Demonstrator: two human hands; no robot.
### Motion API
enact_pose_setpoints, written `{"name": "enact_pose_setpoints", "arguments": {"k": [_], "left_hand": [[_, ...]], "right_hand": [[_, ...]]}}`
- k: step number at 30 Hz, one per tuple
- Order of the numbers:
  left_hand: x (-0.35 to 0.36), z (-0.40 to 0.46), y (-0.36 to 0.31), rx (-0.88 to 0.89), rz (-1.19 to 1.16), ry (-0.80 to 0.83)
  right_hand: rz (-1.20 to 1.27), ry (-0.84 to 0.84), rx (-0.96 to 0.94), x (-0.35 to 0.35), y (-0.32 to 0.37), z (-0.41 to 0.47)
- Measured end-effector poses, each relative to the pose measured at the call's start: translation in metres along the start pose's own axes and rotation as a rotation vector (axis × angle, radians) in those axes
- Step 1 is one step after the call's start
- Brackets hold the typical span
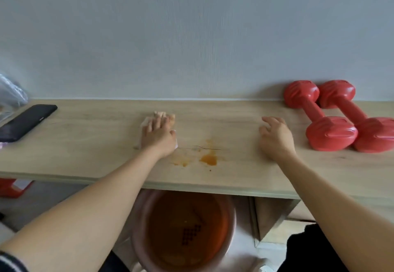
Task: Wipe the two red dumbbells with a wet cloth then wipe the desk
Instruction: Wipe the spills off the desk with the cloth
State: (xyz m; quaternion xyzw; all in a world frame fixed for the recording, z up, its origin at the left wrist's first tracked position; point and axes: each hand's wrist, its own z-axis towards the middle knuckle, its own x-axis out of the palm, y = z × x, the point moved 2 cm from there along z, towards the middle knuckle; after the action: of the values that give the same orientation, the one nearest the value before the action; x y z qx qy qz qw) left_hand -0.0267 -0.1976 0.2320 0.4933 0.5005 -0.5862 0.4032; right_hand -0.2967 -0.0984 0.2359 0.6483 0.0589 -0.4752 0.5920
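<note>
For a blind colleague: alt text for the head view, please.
The left hand presses a cloth flat on a wooden desk beside an orange stain. The right hand rests empty near two red dumbbells; a phone lies far left.

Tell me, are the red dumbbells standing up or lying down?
Lying down. Both dumbbells rest on their sides on the desk, side by side, far ends against the wall.

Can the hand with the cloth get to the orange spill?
Probably yes. The left hand presses the cloth flat on the desk, and the orange spill lies just beside it with nothing between.
</note>
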Motion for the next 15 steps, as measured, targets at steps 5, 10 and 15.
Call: {"name": "enact_pose_setpoints", "arguments": {"k": [5,10,15], "left_hand": [[0.019,-0.011,-0.073,0.128,-0.088,0.022],[0.031,-0.049,-0.139,0.490,-0.084,0.060],[0.021,-0.088,-0.102,0.731,-0.074,0.079]], "right_hand": [[0.066,-0.039,0.044,-0.008,-0.009,-0.023],[0.121,-0.058,0.070,-0.016,-0.009,-0.033],[0.035,-0.058,0.038,-0.006,-0.006,-0.044]]}}
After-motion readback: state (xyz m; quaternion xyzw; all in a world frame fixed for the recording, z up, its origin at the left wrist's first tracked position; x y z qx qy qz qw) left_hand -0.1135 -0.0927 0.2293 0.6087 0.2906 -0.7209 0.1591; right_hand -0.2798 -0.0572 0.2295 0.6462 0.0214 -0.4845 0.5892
